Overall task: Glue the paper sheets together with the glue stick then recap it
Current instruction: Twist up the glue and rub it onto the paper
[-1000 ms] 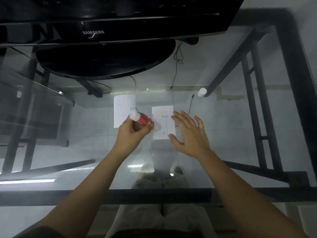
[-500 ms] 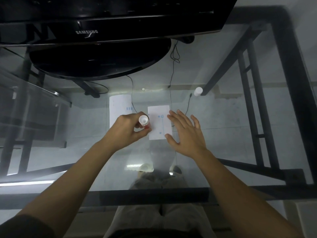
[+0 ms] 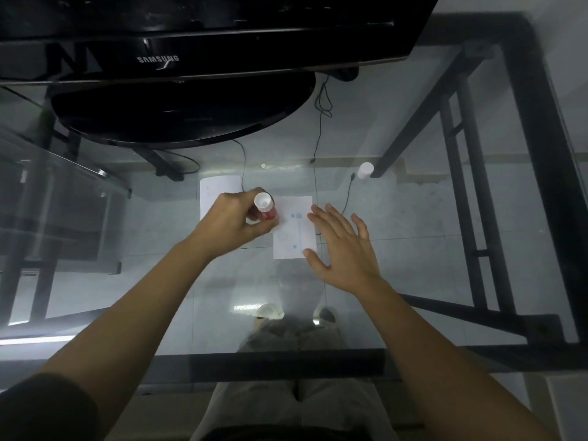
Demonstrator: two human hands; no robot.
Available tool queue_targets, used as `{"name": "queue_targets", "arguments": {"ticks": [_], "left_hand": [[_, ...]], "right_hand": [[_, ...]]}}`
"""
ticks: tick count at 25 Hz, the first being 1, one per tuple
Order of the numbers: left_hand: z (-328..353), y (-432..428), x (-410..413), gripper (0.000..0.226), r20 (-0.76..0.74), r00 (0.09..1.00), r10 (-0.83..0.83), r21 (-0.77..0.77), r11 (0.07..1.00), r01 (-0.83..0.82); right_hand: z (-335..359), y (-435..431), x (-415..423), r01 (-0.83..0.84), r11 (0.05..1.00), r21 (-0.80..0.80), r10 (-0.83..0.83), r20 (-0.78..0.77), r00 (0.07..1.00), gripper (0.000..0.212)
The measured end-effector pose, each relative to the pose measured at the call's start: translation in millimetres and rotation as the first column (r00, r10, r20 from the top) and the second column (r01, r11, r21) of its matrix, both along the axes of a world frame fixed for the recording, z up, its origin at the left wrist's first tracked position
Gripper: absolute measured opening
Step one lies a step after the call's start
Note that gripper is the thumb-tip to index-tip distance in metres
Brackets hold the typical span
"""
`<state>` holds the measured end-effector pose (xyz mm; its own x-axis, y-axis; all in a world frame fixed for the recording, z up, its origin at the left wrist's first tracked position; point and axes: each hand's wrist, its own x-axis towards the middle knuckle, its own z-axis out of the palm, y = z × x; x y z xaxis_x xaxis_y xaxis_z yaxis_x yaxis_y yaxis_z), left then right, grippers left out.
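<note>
My left hand [image 3: 234, 219] grips a red glue stick [image 3: 266, 207] with a white end, held nearly upright over the left edge of a white paper sheet [image 3: 294, 232] with blue dots. My right hand [image 3: 342, 245] lies flat with its fingers spread on the right side of that sheet. A second white sheet [image 3: 216, 194] lies to the left, partly hidden behind my left hand. The white glue cap [image 3: 365, 170] stands alone on the glass further back to the right.
The work surface is a glass table [image 3: 413, 249] with a black metal frame [image 3: 534, 148]. A black Samsung monitor [image 3: 191, 55] and its oval base stand at the back. Thin black cables [image 3: 321, 103] run beneath the glass. My legs show through the near edge.
My left hand has tipped the glue stick from lying slanted to nearly upright over the sheet's left edge. My right hand has stayed flat on the sheet.
</note>
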<state>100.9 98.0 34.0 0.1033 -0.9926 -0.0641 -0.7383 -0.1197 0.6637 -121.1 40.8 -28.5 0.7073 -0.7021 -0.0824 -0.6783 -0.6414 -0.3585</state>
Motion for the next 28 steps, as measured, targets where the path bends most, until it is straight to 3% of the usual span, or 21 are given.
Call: {"name": "queue_targets", "arguments": {"ticks": [6, 13, 16, 19, 21, 26, 28], "left_hand": [[-1.8, 16.8, -27.6, 0.023, -0.105, 0.974, -0.202, 0.005, 0.979, 0.203], [2.5, -23.3, 12.8, 0.023, 0.017, 1.0, -0.014, 0.006, 1.0, 0.014], [3.1, -21.0, 11.1, 0.024, -0.043, 0.998, 0.037, -0.023, 0.999, -0.038], [-4.2, 0.2, -18.6, 0.023, -0.127, 0.974, -0.188, 0.009, 0.982, 0.19], [-7.3, 2.3, -24.1, 0.024, -0.119, 0.963, -0.244, 0.024, 0.968, 0.248], [-5.5, -38.8, 0.8, 0.025, 0.032, 0.995, -0.092, -0.038, 0.995, 0.093], [-6.5, -40.4, 0.9, 0.024, 0.025, 0.999, -0.026, -0.074, 0.997, 0.028]], "right_hand": [[-0.6, -0.3, 0.8, -0.005, 1.0, 0.007, 0.005, 0.001, 1.0, 0.063], [-0.8, -1.4, 2.7, 0.009, 1.0, -0.004, -0.009, 0.031, 0.999, 0.063], [-0.2, -2.0, 2.6, 0.007, 1.0, -0.004, -0.007, 0.025, 1.0, 0.063], [-3.6, 0.1, -3.8, 0.012, 1.0, -0.004, -0.012, 0.001, 1.0, 0.063], [-3.3, 1.5, -4.5, 0.012, 1.0, 0.007, -0.012, -0.002, 1.0, 0.063], [-1.7, 0.3, -3.3, 0.015, 1.0, 0.004, -0.015, 0.027, 1.0, 0.064], [-1.3, -0.9, -3.5, 0.015, 1.0, -0.01, -0.015, 0.024, 1.0, 0.063]]}}
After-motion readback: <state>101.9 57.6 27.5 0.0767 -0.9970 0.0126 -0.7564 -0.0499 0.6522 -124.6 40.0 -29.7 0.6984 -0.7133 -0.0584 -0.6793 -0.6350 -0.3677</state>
